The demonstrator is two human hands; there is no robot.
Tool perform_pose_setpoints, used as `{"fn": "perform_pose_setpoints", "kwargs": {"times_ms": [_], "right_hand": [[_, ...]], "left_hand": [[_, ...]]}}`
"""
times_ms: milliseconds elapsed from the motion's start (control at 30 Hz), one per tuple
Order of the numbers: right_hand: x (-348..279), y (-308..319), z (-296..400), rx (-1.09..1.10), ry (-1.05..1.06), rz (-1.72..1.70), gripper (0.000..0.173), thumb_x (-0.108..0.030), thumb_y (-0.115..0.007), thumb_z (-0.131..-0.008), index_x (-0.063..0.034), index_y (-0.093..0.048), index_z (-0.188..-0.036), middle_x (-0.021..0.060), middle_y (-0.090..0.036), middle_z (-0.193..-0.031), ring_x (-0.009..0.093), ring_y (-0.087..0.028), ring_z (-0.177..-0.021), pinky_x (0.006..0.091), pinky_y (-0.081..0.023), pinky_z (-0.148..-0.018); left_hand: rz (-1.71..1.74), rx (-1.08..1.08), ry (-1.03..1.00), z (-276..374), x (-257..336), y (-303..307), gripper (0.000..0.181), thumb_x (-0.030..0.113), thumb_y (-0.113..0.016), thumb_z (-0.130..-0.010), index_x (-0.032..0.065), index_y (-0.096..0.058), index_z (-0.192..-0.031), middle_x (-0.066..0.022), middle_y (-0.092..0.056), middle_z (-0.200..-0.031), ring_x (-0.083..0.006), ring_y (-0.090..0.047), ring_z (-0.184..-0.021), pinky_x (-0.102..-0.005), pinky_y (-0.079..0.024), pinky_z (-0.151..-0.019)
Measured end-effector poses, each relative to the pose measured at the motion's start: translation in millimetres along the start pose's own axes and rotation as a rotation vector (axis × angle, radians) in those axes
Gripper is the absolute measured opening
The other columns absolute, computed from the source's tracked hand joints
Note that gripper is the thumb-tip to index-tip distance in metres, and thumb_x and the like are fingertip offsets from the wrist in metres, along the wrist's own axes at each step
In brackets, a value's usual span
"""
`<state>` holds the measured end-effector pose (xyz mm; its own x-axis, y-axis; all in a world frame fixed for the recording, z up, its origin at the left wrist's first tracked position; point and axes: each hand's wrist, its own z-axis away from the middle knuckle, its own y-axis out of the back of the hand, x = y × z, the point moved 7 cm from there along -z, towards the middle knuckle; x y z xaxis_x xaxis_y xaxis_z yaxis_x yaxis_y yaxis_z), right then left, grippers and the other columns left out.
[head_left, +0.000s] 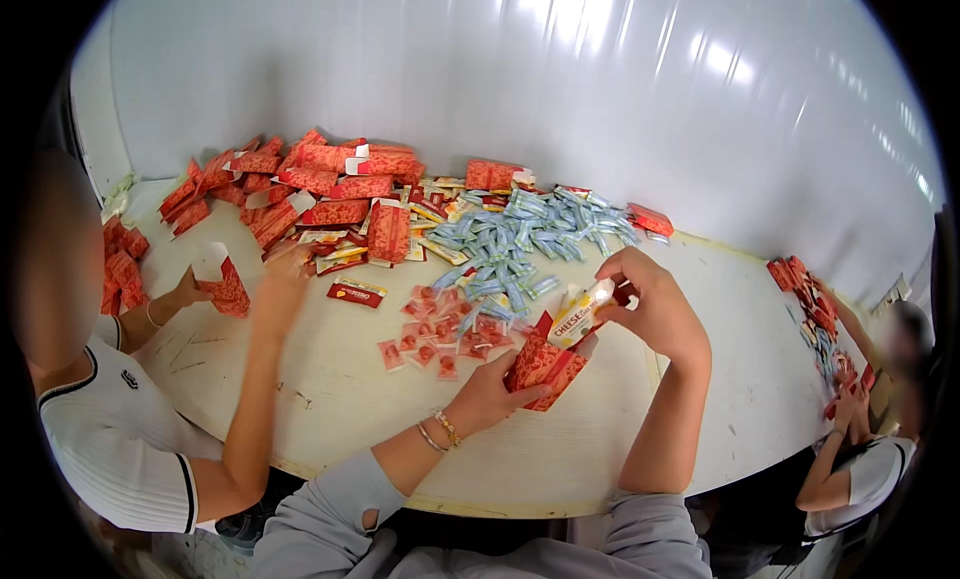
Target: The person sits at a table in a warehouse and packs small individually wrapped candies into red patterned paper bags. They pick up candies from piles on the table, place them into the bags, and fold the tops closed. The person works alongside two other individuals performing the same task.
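Observation:
My left hand, with bracelets at its wrist, holds an open red patterned carton tilted above the table. My right hand grips the upper end of a white and yellow snack packet, whose lower part is inside the carton's mouth. Left of the carton lie small clear-wrapped red candies. Beyond them spreads a heap of light blue wrapped sticks. One dark red and yellow packet lies apart, near more packets and a pile of red cartons.
A co-worker at the left holds an open red carton over the pale curved table. Another person at the far right handles red cartons and small packets. A shiny white wall stands behind the table.

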<state>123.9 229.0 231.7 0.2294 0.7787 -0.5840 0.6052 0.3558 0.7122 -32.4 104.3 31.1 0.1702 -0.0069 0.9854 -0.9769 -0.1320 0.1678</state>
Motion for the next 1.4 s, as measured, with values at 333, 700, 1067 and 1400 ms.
{"fn": "perform_pose_setpoints", "kwargs": {"times_ms": [333,700,1067,1400], "right_hand": [[-21.6,-33.6,-7.2,-0.051,0.230,0.196,0.047,0.001,-0.086,-0.086,-0.0070,-0.070,-0.129,0.0127,-0.066,-0.132,0.030,-0.071,-0.109,0.0390,-0.059,-0.090],[124.7,-106.4,-24.3,-0.257,0.016,0.038,0.040,-0.012,-0.090,-0.088,-0.0058,-0.077,-0.124,0.0110,-0.076,-0.117,0.030,-0.069,-0.110,0.0413,-0.057,-0.097],[103.6,-193.8,-33.9,-0.272,0.194,0.145,0.030,-0.008,-0.083,-0.087,-0.0038,-0.080,-0.117,0.0105,-0.079,-0.109,0.030,-0.072,-0.104,0.0404,-0.058,-0.097],[4.9,15.8,8.3,0.108,0.120,-0.378,0.020,0.012,-0.072,-0.096,0.0005,-0.080,-0.110,0.0074,-0.077,-0.103,0.019,-0.079,-0.097,0.0300,-0.061,-0.080]], "left_hand": [[0.050,-0.008,0.012,2.6,-2.1,-3.0,0.068,0.049,-0.089,-0.097,0.0012,-0.066,-0.139,-0.0053,-0.076,-0.094,-0.0098,-0.067,-0.068,-0.0290,-0.056,-0.062],[0.159,-0.576,0.057,22.4,-10.1,-59.0,0.067,0.040,-0.086,-0.101,0.0025,-0.060,-0.150,-0.0064,-0.076,-0.106,-0.0113,-0.070,-0.077,-0.0299,-0.060,-0.070],[0.093,-0.556,0.025,13.9,-15.4,-51.1,0.072,0.034,-0.090,-0.099,0.0029,-0.058,-0.155,-0.0066,-0.076,-0.121,-0.0115,-0.072,-0.099,-0.0299,-0.063,-0.079],[0.125,-0.039,-0.039,-0.2,-9.1,-11.1,0.063,0.045,-0.089,-0.097,-0.0026,-0.067,-0.133,-0.0098,-0.076,-0.095,-0.0130,-0.069,-0.075,-0.0322,-0.057,-0.070]]}}
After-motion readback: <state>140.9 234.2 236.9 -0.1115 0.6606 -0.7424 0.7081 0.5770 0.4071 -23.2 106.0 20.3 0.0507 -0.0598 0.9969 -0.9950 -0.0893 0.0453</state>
